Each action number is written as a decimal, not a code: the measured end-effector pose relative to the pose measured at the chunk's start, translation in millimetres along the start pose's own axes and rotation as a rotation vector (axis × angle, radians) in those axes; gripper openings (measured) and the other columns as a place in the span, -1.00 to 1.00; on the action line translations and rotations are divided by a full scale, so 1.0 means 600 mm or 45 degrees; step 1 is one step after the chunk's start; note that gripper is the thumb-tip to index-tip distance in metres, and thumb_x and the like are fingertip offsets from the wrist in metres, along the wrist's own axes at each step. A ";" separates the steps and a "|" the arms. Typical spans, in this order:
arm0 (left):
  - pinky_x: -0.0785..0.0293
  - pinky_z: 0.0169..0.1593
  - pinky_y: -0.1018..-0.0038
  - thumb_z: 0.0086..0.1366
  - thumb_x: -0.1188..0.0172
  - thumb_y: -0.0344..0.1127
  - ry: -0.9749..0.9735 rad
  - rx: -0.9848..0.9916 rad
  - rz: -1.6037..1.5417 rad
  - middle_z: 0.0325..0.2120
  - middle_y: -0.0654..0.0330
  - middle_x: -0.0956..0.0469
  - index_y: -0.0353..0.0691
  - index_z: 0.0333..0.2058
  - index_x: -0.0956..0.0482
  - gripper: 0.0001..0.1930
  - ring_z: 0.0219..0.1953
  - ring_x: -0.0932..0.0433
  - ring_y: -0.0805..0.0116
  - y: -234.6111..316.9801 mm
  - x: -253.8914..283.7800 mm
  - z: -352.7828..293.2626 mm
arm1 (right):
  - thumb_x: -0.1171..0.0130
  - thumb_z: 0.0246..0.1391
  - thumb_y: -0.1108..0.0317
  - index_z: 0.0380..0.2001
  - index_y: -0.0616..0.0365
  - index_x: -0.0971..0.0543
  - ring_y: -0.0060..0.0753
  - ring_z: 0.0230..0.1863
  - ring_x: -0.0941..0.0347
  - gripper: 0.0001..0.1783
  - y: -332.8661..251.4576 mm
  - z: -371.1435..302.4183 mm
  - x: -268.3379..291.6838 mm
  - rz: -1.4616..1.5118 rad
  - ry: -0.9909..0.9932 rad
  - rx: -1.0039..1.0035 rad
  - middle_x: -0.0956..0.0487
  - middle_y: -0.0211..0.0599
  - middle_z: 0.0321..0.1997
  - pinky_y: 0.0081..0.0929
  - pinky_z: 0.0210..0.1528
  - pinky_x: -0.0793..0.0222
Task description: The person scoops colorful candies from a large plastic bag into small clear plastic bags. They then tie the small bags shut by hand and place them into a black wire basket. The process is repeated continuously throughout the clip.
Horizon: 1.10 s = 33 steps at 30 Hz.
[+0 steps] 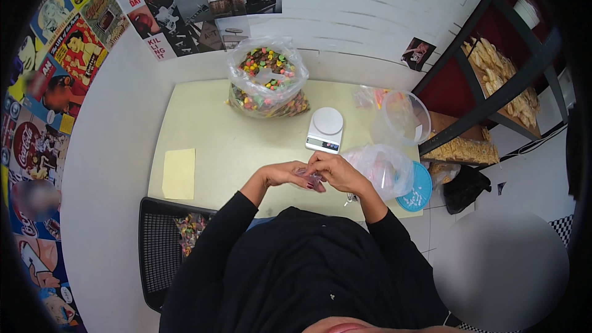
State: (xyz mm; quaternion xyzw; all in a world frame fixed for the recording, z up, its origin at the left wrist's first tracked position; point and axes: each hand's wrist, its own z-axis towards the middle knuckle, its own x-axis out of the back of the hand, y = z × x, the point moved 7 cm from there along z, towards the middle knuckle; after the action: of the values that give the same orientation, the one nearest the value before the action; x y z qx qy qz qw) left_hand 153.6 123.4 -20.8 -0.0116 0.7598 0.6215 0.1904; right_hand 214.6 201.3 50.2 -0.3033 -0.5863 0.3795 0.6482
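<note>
Left hand (pixel 279 173) grasping small clear plastic bag (pixel 313 178) close to torso over table's (pixel 234 142) near edge, right hand (pixel 339 171) fingers pinching same bag, contents too small to tell. Just beyond hands, white scale (pixel 325 131); right of it, clear tub (pixel 394 124), crumpled plastic bag (pixel 385 176), blue lid (pixel 419 191). Farther out, big open bag of colourful pieces (pixel 269 86) at back, yellow sheet (pixel 179 174) left, black basket (pixel 159 259) with filled packet (pixel 191 229) lower left.

the right hand (pixel 338 171) partly hides the small plastic bag (pixel 313 178).
</note>
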 end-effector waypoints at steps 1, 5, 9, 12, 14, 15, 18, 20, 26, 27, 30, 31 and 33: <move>-0.37 0.11 0.43 0.15 -0.32 -0.36 -0.040 -0.039 -0.086 -0.18 0.15 -0.60 -0.30 0.00 -0.47 -0.56 -0.02 -0.51 0.34 -0.010 -0.001 0.001 | -0.14 -0.06 0.64 -0.30 0.15 -0.65 -0.25 -0.20 -0.45 -0.75 -0.006 0.000 0.001 -0.047 0.027 0.034 -0.48 -0.27 -0.30 -0.36 -0.12 -0.40; -0.41 0.07 0.45 0.18 -0.28 -0.38 0.161 -0.008 -0.025 -0.19 0.14 -0.60 -0.28 0.02 -0.44 -0.58 -0.07 -0.54 0.36 -0.028 0.007 0.009 | -0.25 -0.13 0.57 -0.29 0.12 -0.66 -0.22 -0.20 -0.41 -0.75 -0.033 0.001 0.018 -0.538 0.125 0.121 -0.48 -0.29 -0.34 -0.27 -0.15 -0.37; -0.42 0.03 0.46 0.16 -0.28 -0.38 0.273 -0.070 0.130 -0.26 0.23 -0.53 -0.27 -0.07 -0.45 -0.65 -0.12 -0.51 0.43 -0.019 0.005 0.018 | -0.23 -0.13 0.52 -0.31 0.14 -0.66 -0.12 -0.26 -0.44 -0.77 -0.012 0.003 0.006 -0.581 0.043 0.032 -0.54 -0.23 -0.41 -0.24 -0.18 -0.36; -0.42 0.01 0.45 0.15 -0.29 -0.39 0.333 -0.105 0.186 -0.28 0.24 -0.52 -0.25 -0.09 -0.45 -0.65 -0.15 -0.50 0.42 -0.029 0.015 0.024 | -0.10 -0.03 0.49 -0.32 0.19 -0.64 0.01 -0.34 -0.51 -0.80 -0.007 0.010 -0.005 -0.552 -0.031 -0.093 -0.59 -0.08 -0.45 -0.23 -0.25 -0.41; -0.44 -0.01 0.45 0.12 -0.30 -0.40 0.351 -0.128 0.219 -0.29 0.22 -0.54 -0.27 -0.11 -0.46 -0.65 -0.20 -0.52 0.40 -0.029 0.022 0.022 | -0.08 -0.02 0.48 -0.31 0.19 -0.63 0.03 -0.36 -0.52 -0.80 -0.008 0.017 -0.010 -0.510 -0.036 -0.099 -0.60 -0.06 -0.44 -0.21 -0.29 -0.42; -0.44 -0.01 0.45 0.12 -0.30 -0.40 0.329 -0.084 0.252 -0.29 0.22 -0.55 -0.28 -0.12 -0.47 -0.66 -0.21 -0.52 0.40 -0.035 0.025 0.022 | -0.07 -0.01 0.47 -0.31 0.19 -0.63 0.04 -0.37 -0.53 -0.80 -0.007 0.020 -0.010 -0.492 -0.035 -0.108 -0.60 -0.05 -0.43 -0.21 -0.30 -0.43; -0.46 -0.02 0.46 0.10 -0.31 -0.47 0.272 0.045 0.325 -0.23 0.19 -0.56 -0.32 -0.13 -0.50 -0.67 -0.19 -0.54 0.40 -0.051 0.034 0.016 | -0.13 -0.04 0.44 -0.24 0.13 -0.62 0.05 -0.37 -0.53 -0.77 0.016 0.033 -0.025 -0.488 -0.211 -0.162 -0.61 -0.09 -0.41 -0.20 -0.31 -0.44; -0.46 -0.04 0.48 0.06 -0.34 -0.49 0.240 0.019 0.095 -0.25 0.20 -0.57 -0.31 -0.13 -0.51 -0.64 -0.19 -0.54 0.41 -0.051 0.035 0.008 | -0.16 -0.06 0.42 -0.25 0.09 -0.62 0.05 -0.33 -0.53 -0.77 0.014 0.044 -0.029 -0.488 -0.264 -0.119 -0.62 -0.10 -0.39 -0.19 -0.28 -0.43; -0.47 -0.07 0.51 -0.03 -0.42 -0.52 0.371 -0.028 0.226 -0.29 0.22 -0.56 -0.29 -0.14 -0.51 -0.57 -0.20 -0.53 0.44 -0.016 0.087 -0.023 | -0.23 -0.07 0.41 -0.30 0.08 -0.62 -0.04 -0.27 -0.53 -0.81 -0.010 0.095 -0.022 -0.463 -0.246 0.039 -0.60 -0.21 -0.33 -0.22 -0.24 -0.42; -0.47 -0.08 0.51 -0.05 -0.43 -0.52 0.371 -0.017 0.305 -0.29 0.23 -0.56 -0.28 -0.14 -0.51 -0.56 -0.20 -0.53 0.44 -0.011 0.096 -0.027 | -0.23 -0.06 0.41 -0.31 0.08 -0.62 -0.05 -0.27 -0.53 -0.82 -0.012 0.108 -0.018 -0.456 -0.254 0.042 -0.59 -0.22 -0.32 -0.23 -0.23 -0.42; -0.45 -0.10 0.54 -0.04 -0.44 -0.49 0.572 -0.103 0.258 -0.33 0.27 -0.53 -0.26 -0.19 -0.50 -0.60 -0.24 -0.51 0.48 0.002 0.136 -0.053 | -0.22 -0.03 0.41 -0.27 0.10 -0.60 -0.05 -0.20 -0.49 -0.80 -0.012 0.170 0.015 -0.255 -0.233 0.036 -0.56 -0.21 -0.29 -0.23 -0.14 -0.39; -0.44 -0.11 0.54 -0.03 -0.44 -0.49 0.653 -0.154 0.252 -0.35 0.28 -0.53 -0.25 -0.20 -0.50 -0.61 -0.25 -0.50 0.49 0.007 0.153 -0.064 | -0.21 -0.02 0.41 -0.25 0.10 -0.60 -0.05 -0.18 -0.47 -0.80 -0.012 0.201 0.040 -0.328 -0.066 0.141 -0.56 -0.20 -0.27 -0.22 -0.12 -0.37; -0.43 -0.10 0.54 -0.03 -0.44 -0.49 0.845 -0.207 0.275 -0.35 0.29 -0.52 -0.24 -0.21 -0.49 -0.61 -0.25 -0.50 0.50 0.023 0.183 -0.088 | -0.20 0.00 0.40 -0.22 0.12 -0.59 -0.03 -0.13 -0.44 -0.78 -0.001 0.255 0.085 -0.465 0.268 0.326 -0.56 -0.18 -0.24 -0.18 -0.08 -0.33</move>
State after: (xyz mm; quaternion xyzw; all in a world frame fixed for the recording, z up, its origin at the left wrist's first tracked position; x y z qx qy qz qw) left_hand 33.6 100.8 -33.1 -0.1476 0.7253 0.6587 -0.1351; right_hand 64.7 236.4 97.4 -0.1456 -0.5079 0.2936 0.7967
